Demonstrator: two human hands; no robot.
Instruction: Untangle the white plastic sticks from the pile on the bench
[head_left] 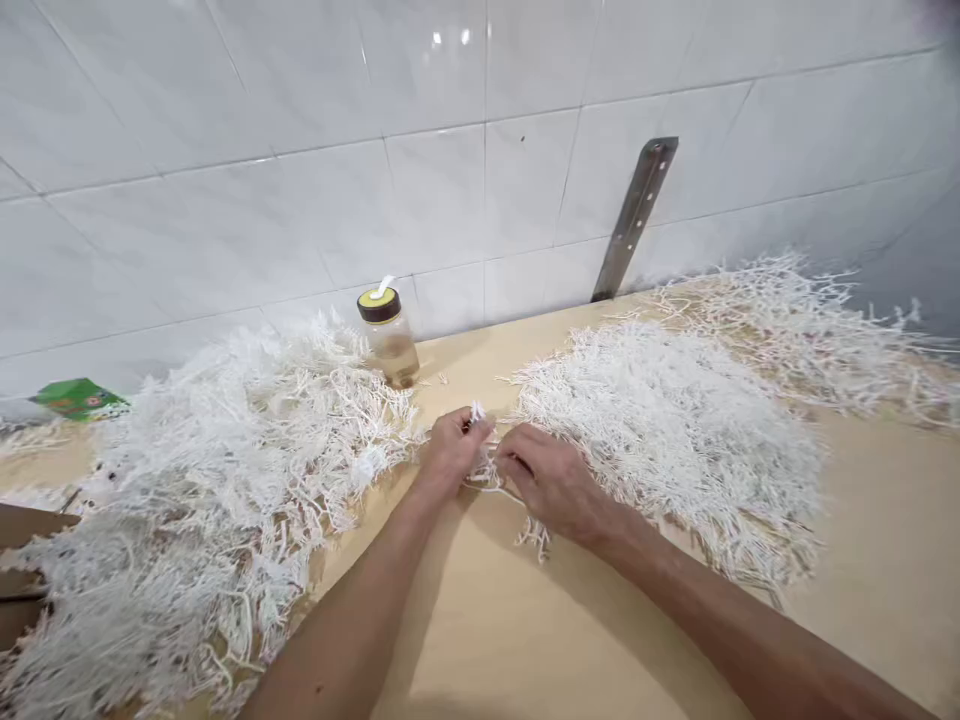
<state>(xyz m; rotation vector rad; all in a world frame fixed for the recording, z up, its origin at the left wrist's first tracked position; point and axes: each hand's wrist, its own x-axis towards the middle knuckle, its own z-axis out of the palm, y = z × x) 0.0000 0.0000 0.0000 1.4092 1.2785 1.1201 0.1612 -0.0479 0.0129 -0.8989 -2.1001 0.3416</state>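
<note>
Looks midway thru the handwork, as a judgement: small bunch of white strands (486, 468) btwn both hands, not yet tidy. On L, big loose heap (202, 480); on R, flatter heap (675, 420); beyond that, farther R, airy spread (810, 330). Can't tell done pile from undone one; prob. plenty left either way, given sheer bulk.

Pinching the bunch's tip btwn thumb & fingers w/ L hand (451, 452). W/ R hand (553, 482), curling fingers inward right beside the bunch; can't tell if gripping a strand or just touching. Small tuft (534, 540) poking out below R hand, just over or on the table (480, 630), can't tell which.

Textures: thin, stringy, matte, kinked strands. Fluffy & tangled in L heap, more densely matted in R heap, stiffer-looking & splayed in far R spread. Smooth, pale, wood-toned tabletop. At back, next to L heap: clear round jar (397, 350) w/ yellow, dark-rimmed lid (379, 300), brownish contents low down. Glossy tiled wall (450, 200), flat metal strip (636, 220) up against it, slanted. Far L: angular green packet (79, 397).
</note>
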